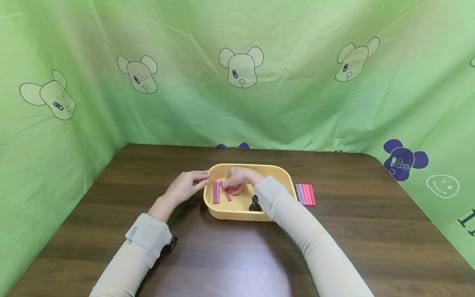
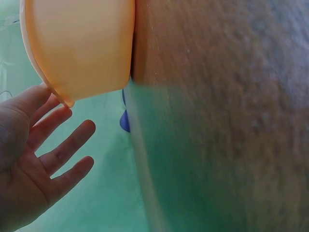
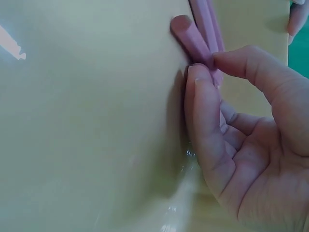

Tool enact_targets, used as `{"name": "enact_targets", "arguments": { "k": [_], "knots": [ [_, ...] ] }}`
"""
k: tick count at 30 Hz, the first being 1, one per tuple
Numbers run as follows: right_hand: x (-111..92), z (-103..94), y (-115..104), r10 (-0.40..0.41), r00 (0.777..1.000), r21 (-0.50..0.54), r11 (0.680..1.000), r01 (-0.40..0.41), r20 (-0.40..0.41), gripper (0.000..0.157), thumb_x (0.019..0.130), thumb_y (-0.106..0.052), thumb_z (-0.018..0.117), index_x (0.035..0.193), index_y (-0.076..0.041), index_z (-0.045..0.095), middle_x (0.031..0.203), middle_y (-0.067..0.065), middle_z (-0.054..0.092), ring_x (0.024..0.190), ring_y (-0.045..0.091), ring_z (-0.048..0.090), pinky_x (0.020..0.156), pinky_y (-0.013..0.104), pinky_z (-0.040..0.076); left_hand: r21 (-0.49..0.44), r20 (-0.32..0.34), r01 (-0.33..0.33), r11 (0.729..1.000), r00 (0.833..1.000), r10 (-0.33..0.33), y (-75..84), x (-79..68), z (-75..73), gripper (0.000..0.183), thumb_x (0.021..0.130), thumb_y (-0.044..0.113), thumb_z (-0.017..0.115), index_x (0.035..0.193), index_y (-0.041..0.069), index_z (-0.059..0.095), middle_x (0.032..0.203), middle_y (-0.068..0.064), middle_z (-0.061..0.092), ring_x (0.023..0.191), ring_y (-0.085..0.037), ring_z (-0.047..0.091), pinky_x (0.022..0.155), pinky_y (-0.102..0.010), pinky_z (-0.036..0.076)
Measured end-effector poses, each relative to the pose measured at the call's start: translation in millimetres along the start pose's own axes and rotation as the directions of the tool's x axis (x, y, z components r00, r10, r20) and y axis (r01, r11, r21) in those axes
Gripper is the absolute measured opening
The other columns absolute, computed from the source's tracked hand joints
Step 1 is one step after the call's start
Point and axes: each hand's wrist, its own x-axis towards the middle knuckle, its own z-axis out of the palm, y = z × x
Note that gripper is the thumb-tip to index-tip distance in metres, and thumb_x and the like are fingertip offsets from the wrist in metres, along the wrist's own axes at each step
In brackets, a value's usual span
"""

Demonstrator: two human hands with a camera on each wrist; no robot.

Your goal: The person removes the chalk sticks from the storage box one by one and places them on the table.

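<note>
Inside the yellow tub, my right hand pinches one mauve stick near its end between thumb and fingertips. The held stick slants close against other purple-pink sticks. Two of those sticks lie side by side at the tub's left end. My left hand touches the tub's left rim from outside. In the left wrist view, that hand has its thumb and index finger at the rim corner, while its other fingers are spread and apart from the tub.
A row of several sticks, shading from purple to pink-red, lies on the brown table just right of the tub. A green curtain with printed bear heads hangs behind and at both sides. Black wrist cameras are strapped under both sleeves.
</note>
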Motion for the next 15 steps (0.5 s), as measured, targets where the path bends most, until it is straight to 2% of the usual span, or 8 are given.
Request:
{"name": "enact_targets", "arguments": {
  "k": [10,15],
  "knots": [
    [-5.7,-6.2,2.3,-0.027,0.997,0.052,0.998,0.023,0.075,0.029,0.09,-0.016,0.054,0.068,-0.004,0.068,0.057,0.0,0.062,0.046,0.004,0.051,0.047,0.013,0.046,0.001,0.004,0.0,1.0,1.0,0.0,-0.2,0.4,0.1,0.034,0.091,0.024,0.061,0.12,0.008,0.064,0.129,-0.009,0.06,0.122,-0.028,0.055,0.102,-0.045,0.044],
    [-11.0,-8.9,2.3,-0.04,0.998,0.064,0.997,0.036,0.056,0.027,0.091,-0.017,0.054,0.069,-0.004,0.065,0.058,0.0,0.061,0.048,0.004,0.053,0.049,0.013,0.048,-0.002,0.004,0.0,1.0,1.0,0.0,0.2,0.4,0.0,0.034,0.091,0.025,0.061,0.12,0.007,0.064,0.128,-0.009,0.06,0.122,-0.028,0.055,0.103,-0.045,0.044]
  ]
}}
